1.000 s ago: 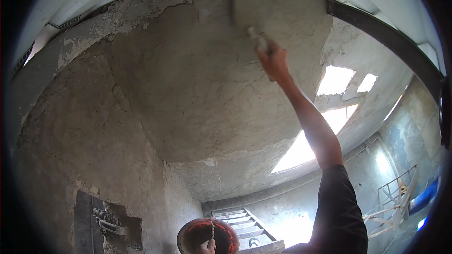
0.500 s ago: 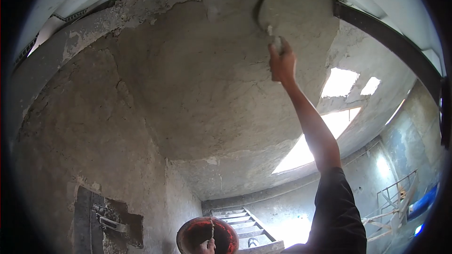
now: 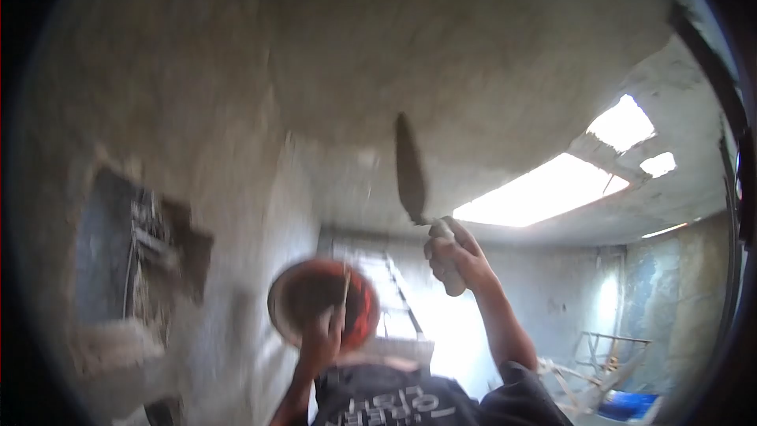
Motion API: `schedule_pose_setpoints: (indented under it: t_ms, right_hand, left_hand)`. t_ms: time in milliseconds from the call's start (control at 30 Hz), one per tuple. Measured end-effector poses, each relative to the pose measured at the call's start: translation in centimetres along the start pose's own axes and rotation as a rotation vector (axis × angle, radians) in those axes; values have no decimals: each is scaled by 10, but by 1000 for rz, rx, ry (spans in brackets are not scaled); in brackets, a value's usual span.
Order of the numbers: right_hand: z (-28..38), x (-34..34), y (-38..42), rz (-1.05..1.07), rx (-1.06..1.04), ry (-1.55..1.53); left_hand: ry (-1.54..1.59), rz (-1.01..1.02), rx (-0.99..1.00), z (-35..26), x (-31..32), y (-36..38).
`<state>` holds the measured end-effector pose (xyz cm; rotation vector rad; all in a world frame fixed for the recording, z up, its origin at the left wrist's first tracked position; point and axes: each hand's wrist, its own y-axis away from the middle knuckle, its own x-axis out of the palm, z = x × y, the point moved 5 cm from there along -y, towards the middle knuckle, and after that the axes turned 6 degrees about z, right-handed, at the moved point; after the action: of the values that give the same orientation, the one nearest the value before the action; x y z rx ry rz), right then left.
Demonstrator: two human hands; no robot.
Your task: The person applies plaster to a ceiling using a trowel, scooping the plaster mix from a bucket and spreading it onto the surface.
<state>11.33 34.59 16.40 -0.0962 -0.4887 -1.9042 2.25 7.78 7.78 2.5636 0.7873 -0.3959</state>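
My right hand [image 3: 459, 256] is wrapped around the pale handle of a trowel [image 3: 408, 172]. The trowel's dark, narrow-looking blade points upward, apart from the plastered surface [image 3: 339, 55] behind it. Lower down, my left hand [image 3: 322, 333] is closed at the near side of a round bucket [image 3: 282, 293] with a reddish-orange rim. A thin, rope-like handle [image 3: 347, 285] rises from that hand across the bucket. Motion blur hides what the bucket contains and exactly how the fingers hold it.
On the left, the wall has a recess [image 3: 185, 244] with pipe-like parts in it. A ladder [image 3: 402, 296] stands behind the bucket. Bright openings [image 3: 552, 189] pierce the surface at right. A metal frame [image 3: 611, 347] and a blue object [image 3: 627, 405] are at lower right.
My right hand has come down with the trowel, off the plastered surface overhead. The bucket and left hand show higher and further left. The whole view has tilted downward and blurred.
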Motion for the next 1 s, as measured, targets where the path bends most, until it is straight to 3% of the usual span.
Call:
schedule_pose_setpoints:
  t_ms: [167,367,433,567,633,767,833,900,967,1000]
  right_hand:
    - [-159,-3,117,-119,142,-871]
    - [-229,4,206,-224,358,-966]
    - [-233,8,222,-199,596,-710]
    - [-216,8,200,8,721,-88]
    - [-217,9,179,-18,579,54]
    - [-229,-12,171,-111,767,158]
    - [-236,-27,168,-102,765,214]
    - [-255,-46,174,-122,788,244]
    - [-257,-55,178,-98,779,200]
    - [-263,-60,180,-81,793,236]
  left_hand:
    - [163,-8,14,-15,20,6]
    - [476,100,-234,-29,45,14]
    - [589,138,-294,-38,47,19]
    - [796,152,-389,-40,54,29]
    - [842,148,-395,-24,56,31]
    - [922,118,-377,5,53,36]
    - [782,-48,-409,31,45,37]
    - [613,-63,-422,78,52,40]
    - [203,-227,-527,94,49,46]
    - [202,-254,-615,103,55,50]
